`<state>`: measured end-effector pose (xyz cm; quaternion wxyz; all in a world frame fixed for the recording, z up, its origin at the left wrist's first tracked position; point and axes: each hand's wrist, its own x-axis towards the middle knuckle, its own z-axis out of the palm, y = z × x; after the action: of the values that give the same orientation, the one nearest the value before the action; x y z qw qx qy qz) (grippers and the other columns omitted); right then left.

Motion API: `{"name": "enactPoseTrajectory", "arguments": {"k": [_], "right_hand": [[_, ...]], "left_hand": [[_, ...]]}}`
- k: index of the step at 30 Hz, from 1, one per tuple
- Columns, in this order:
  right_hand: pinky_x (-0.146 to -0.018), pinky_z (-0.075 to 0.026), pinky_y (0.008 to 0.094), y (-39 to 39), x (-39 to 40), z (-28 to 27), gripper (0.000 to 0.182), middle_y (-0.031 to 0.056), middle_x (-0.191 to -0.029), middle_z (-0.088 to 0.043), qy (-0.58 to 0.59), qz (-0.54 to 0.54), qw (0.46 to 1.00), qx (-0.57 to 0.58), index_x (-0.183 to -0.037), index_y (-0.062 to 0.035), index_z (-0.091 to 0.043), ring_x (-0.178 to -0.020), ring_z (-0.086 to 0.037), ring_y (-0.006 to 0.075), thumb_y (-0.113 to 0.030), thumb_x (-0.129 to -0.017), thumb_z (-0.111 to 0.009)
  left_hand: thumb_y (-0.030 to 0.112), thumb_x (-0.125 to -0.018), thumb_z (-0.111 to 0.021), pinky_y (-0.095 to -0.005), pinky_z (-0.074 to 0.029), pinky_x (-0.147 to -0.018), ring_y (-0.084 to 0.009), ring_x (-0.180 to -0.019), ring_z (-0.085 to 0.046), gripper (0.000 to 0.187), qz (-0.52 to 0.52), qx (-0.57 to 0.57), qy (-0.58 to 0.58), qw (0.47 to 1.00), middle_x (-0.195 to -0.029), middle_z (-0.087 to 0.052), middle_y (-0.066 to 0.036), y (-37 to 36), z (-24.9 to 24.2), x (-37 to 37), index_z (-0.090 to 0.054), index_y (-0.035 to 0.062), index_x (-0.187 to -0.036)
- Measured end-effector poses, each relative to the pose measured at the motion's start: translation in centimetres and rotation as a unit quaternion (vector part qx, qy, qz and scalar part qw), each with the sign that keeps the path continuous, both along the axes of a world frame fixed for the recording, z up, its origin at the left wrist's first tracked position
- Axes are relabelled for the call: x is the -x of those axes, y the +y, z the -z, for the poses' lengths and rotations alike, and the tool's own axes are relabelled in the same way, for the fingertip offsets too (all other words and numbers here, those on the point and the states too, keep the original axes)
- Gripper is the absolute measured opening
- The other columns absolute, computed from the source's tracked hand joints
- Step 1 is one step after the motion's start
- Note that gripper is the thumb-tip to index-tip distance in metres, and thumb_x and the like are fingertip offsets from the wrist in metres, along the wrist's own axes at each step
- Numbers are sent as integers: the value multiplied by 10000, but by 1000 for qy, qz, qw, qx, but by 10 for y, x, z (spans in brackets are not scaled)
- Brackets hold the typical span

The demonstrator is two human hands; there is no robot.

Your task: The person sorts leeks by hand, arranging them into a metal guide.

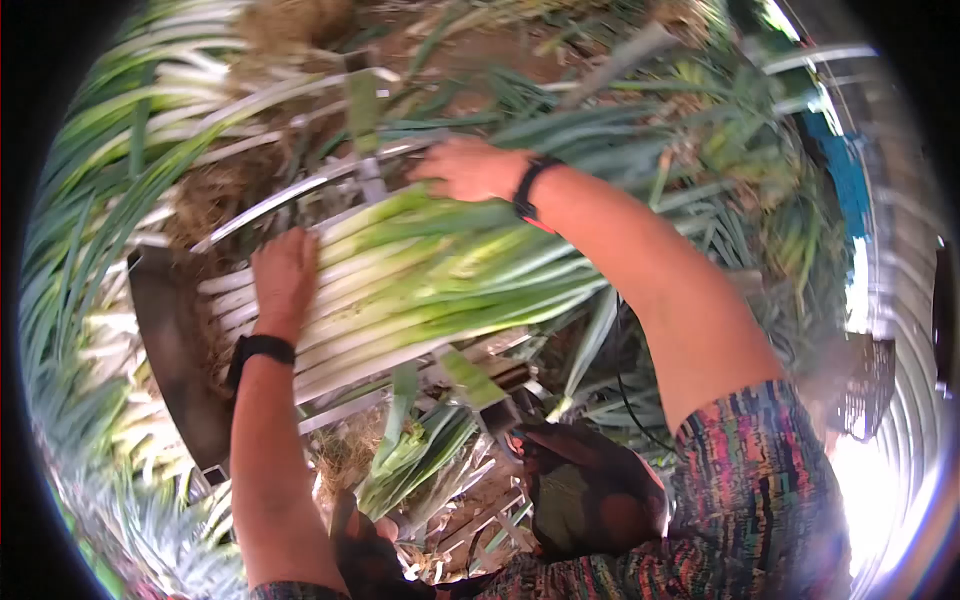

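Leeks [400, 285] lie side by side in a metal rack, white root ends to the left and green leaves to the right. Across the white stalks rests my left hand [285, 272], its fingers bent together over the far leeks and the fingertips hidden. My right hand [468, 168] is at the far edge of the bundle, where the stalks turn green. Its fingers are partly spread and slightly blurred, with nothing visible in them. A dark curved metal plate [175, 350] stands at the root ends.
More leeks [90, 210] are heaped along the left side. Loose green leaves [690, 130] cover the back and right. Metal posts [362, 115] rise from the rack's far side. A near bracket [475, 385] and a black cable [625, 375] are close to my body.
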<state>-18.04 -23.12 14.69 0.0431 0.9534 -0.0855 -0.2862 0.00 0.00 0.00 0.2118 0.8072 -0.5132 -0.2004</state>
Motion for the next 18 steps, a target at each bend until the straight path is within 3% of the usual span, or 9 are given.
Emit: {"name": "enactPoseTrajectory", "arguments": {"k": [2,4,7,9,11,12,13,15,18], "right_hand": [[-1060,-390,505,9,0,-23,439,80,-1431,-514,68,41,996,36,-1323,-291,-598,-1312,-474,312,-394,-896,-616],[-928,-463,492,33,-29,-40,389,78,-1157,-685,-276,135,947,-94,-1266,-243,-633,-1082,-632,288,-403,-913,-595],[-597,-519,314,84,55,-135,190,39,-813,-715,-572,261,759,-170,-1040,-134,-707,-685,-677,220,-270,-923,-642],[-550,-462,213,118,122,-153,118,8,-710,-612,-658,340,651,-167,-1002,-36,-682,-620,-565,65,-107,-951,-602],[-555,-456,219,155,180,-123,128,13,-732,-603,-627,496,596,-70,-1050,-27,-631,-606,-538,66,-89,-954,-573],[-559,-455,223,175,200,-93,142,24,-749,-602,-640,598,465,-129,-1069,-24,-614,-608,-536,71,-85,-951,-566],[-644,-507,266,192,217,-67,260,59,-846,-634,-534,698,458,-136,-1135,-15,-589,-710,-592,111,-159,-923,-634],[-843,-530,344,219,264,31,561,132,-1008,-667,-377,692,613,-56,-1212,1,-545,-935,-652,256,-357,-824,-733],[-792,-516,376,236,279,119,494,145,-964,-681,-299,724,591,-192,-1180,-35,-596,-891,-659,298,-401,-857,-673]], "left_hand": [[347,-989,-455,-486,-400,-883,-323,-995,-597,316,25,8,36,999,-982,-665,-169,-6,3,-3,-632,89,-941],[367,-1003,-433,-490,-396,-884,-346,-1012,-586,362,30,-18,-90,995,-1024,-661,-177,21,-31,-90,-648,77,-1034],[421,-1018,-392,-477,-393,-919,-358,-1074,-579,472,24,9,-119,993,-1138,-652,-186,20,-17,-102,-632,60,-1205],[461,-1023,-352,-456,-391,-949,-349,-1127,-568,524,28,18,-138,990,-1207,-638,-182,21,-8,-105,-622,64,-1234],[473,-1024,-339,-452,-391,-956,-349,-1148,-561,535,29,15,-136,990,-1223,-632,-182,21,-4,-110,-623,69,-1233],[472,-1022,-352,-455,-405,-942,-359,-1117,-579,530,24,39,-127,991,-1182,-648,-187,20,-1,-111,-635,64,-1209],[469,-1022,-356,-457,-412,-936,-363,-1101,-587,530,25,44,-115,992,-1166,-653,-190,20,1,-112,-638,58,-1201],[464,-1021,-364,-461,-426,-923,-371,-1068,-603,530,28,48,-93,994,-1133,-664,-197,19,-4,-112,-645,45,-1186],[421,-1021,-403,-475,-437,-910,-391,-1035,-612,486,31,70,-80,994,-1106,-671,-203,22,-4,-116,-651,32,-1173]]}}
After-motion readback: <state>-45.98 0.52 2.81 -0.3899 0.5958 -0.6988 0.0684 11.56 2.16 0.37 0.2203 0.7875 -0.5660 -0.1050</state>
